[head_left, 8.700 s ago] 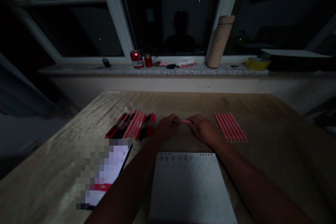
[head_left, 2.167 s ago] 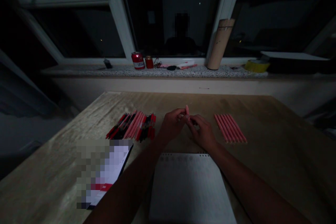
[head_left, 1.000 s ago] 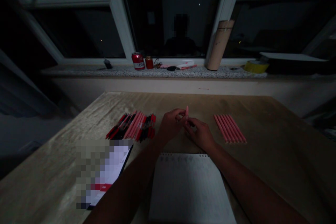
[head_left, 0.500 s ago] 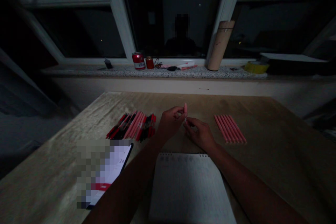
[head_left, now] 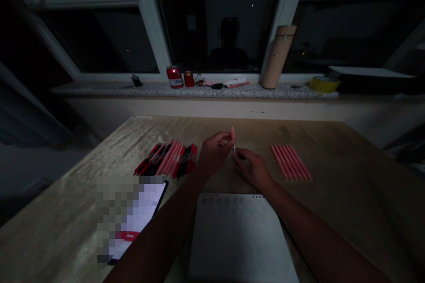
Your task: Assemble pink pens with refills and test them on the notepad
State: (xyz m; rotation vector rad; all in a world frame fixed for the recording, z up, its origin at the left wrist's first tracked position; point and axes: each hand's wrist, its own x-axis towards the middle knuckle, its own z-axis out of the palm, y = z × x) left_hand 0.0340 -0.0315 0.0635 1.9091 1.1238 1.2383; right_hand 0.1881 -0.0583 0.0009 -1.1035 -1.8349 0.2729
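Note:
Above the notepad's top edge, my left hand [head_left: 215, 150] is closed around a pink pen barrel [head_left: 233, 133] held upright. A thin whitish shaft, which looks like a pen refill [head_left: 234, 149], runs from below the barrel down to my right hand [head_left: 252, 166]. The fingers of that hand pinch its lower end, and I cannot make out what else they cover. To the left lies a bunch of pink, red and black pens [head_left: 168, 159]. On the right, several pink pens [head_left: 291, 162] lie side by side in a neat row.
A spiral notepad [head_left: 242, 239] lies beneath my forearms, with a lit phone [head_left: 142, 212] to its left. Along the windowsill [head_left: 152, 90] stand a red can [head_left: 175, 77], a small red jar [head_left: 189, 79], a tall tan cylinder [head_left: 279, 57] and a roll of yellow tape [head_left: 323, 84].
My left hand has moved slightly up and left with the pink barrel, and more of the thin shaft shows between the hands. My right hand has stayed nearly still.

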